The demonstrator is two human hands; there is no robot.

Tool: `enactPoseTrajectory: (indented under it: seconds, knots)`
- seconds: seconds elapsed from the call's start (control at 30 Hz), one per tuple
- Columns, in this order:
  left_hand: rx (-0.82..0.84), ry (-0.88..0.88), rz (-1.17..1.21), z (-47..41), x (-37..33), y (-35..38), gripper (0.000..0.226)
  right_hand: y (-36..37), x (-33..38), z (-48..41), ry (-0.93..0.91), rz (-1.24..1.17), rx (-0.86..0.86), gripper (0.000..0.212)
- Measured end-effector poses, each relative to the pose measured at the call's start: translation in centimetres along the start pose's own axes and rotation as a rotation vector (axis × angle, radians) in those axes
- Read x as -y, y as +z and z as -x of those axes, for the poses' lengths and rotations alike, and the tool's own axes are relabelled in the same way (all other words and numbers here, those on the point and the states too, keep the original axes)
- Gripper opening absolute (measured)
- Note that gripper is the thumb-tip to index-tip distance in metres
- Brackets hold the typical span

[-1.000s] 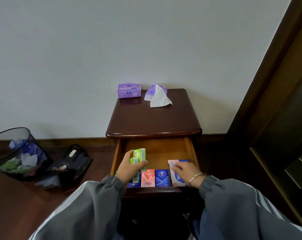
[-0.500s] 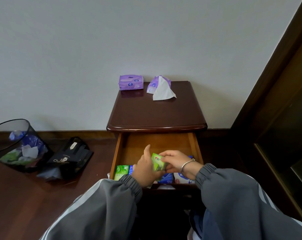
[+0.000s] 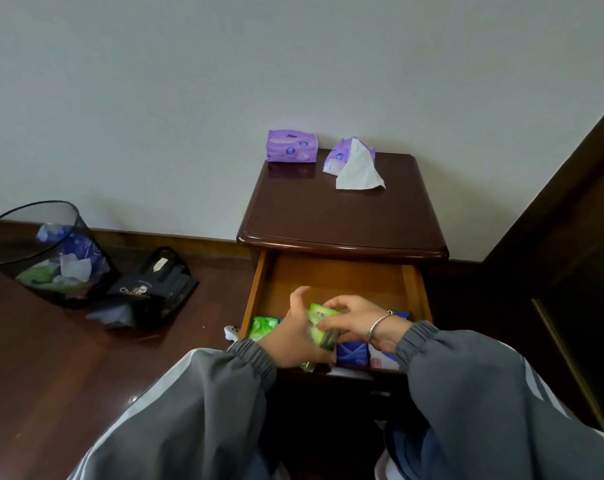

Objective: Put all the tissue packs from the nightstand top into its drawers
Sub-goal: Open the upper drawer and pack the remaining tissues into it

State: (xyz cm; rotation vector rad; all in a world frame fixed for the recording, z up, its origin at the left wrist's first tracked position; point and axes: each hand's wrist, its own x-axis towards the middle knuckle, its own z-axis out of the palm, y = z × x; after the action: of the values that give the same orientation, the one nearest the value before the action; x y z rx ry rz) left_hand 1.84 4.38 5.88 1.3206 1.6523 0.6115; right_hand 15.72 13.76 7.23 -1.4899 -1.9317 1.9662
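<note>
Low at frame centre, above the open wooden nightstand drawer [image 3: 335, 278], left hand [image 3: 292, 336] and right hand [image 3: 354, 320], fingers curled, jointly grip a small green plastic tissue pack [image 3: 323, 322], which may snag on the crowded front row; two purple soft tissue packs [image 3: 291, 147] lie at upper centre.
</note>
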Motion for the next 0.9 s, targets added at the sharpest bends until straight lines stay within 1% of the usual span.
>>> enactPoseTrajectory:
  seconds: [0.03,0.07,0.1,0.13,0.17,0.2,0.23,0.3,0.33,0.4,0.5,0.6,0.63,0.7,0.77,0.9]
  knots:
    - [0.022,0.006,0.038,0.2,0.3,-0.6,0.122,-0.1,0.1,-0.4,-0.009,-0.002,-0.010,0.049]
    - [-0.019,0.021,0.048,0.3,0.8,-1.3,0.116,-0.2,0.2,-0.9,-0.028,-0.029,-0.044,0.048]
    - [-0.129,0.029,0.021,0.4,1.4,-2.1,0.107,-0.4,0.3,-1.6,-0.055,-0.068,-0.110,0.046]
    - [-0.284,0.014,-0.034,0.4,2.2,-2.9,0.095,-0.7,0.3,-2.4,-0.082,-0.098,-0.200,0.045]
    - [-0.438,-0.037,-0.097,0.4,3.3,-3.7,0.081,-0.9,0.4,-3.3,-0.104,-0.109,-0.291,0.045]
    - [-0.540,-0.126,-0.148,0.5,4.4,-4.3,0.068,-0.9,0.5,-4.1,-0.123,-0.099,-0.361,0.044]
    - [-0.564,-0.230,-0.175,0.6,5.5,-4.6,0.056,-0.7,0.6,-4.8,-0.146,-0.067,-0.406,0.043]
    - [-0.457,-0.391,-0.216,0.8,7.1,-4.3,0.034,0.3,0.8,-6.3,-0.213,0.019,-0.435,0.042]
    - [-0.410,-0.421,-0.254,0.9,7.5,-3.9,0.030,0.9,0.9,-7.0,-0.242,0.050,-0.431,0.042]
    - [-0.426,-0.418,-0.341,0.9,7.9,-3.2,0.028,2.2,1.2,-8.5,-0.264,0.085,-0.413,0.045]
    - [-0.476,-0.362,-0.446,0.8,8.2,-3.0,0.023,3.5,1.5,-10.8,-0.222,0.151,-0.384,0.052]
    - [-0.486,-0.320,-0.481,0.7,8.4,-2.9,0.021,4.4,1.7,-12.4,-0.136,0.299,-0.228,0.062]
    - [-0.492,-0.315,-0.488,0.6,8.5,-2.8,0.020,4.6,1.9,-12.8,-0.105,0.365,-0.200,0.064]
    - [-0.505,-0.323,-0.494,0.5,8.4,-2.6,0.017,4.5,2.4,-13.4,-0.078,0.488,-0.211,0.061]
    - [-0.512,-0.333,-0.498,0.3,8.5,-2.5,0.019,4.4,2.8,-13.7,-0.078,0.551,-0.227,0.055]
    - [-0.511,-0.352,-0.512,0.2,8.8,-2.3,0.022,5.5,2.7,-14.0,-0.137,0.591,-0.105,0.042]
